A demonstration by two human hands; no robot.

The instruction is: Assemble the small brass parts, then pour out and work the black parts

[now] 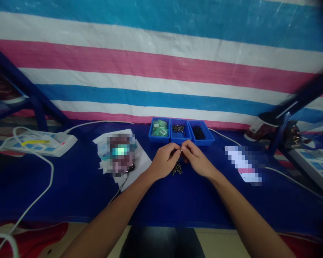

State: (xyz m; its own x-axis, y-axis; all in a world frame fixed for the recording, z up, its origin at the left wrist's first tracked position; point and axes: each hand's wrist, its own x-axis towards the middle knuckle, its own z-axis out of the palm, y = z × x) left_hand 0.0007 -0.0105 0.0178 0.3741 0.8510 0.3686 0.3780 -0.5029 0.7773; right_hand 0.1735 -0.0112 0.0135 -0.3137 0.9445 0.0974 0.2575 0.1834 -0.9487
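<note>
My left hand [163,160] and my right hand [196,157] meet at the fingertips above the blue table [70,186], both pinched on a tiny metal part [181,151] too small to name. Just below the hands lies a small pile of dark metal parts [177,168]. Behind them stand three small blue trays: the left tray [159,129] holds green pieces, the middle tray [179,131] holds metal parts, the right tray [201,133] holds black parts.
A white power strip [40,143] with cables lies at the left. A blurred object on white paper [121,154] sits left of the hands, another blurred item [244,165] to the right. A second power strip [316,166] is far right. A striped tarp [161,64] forms the backdrop.
</note>
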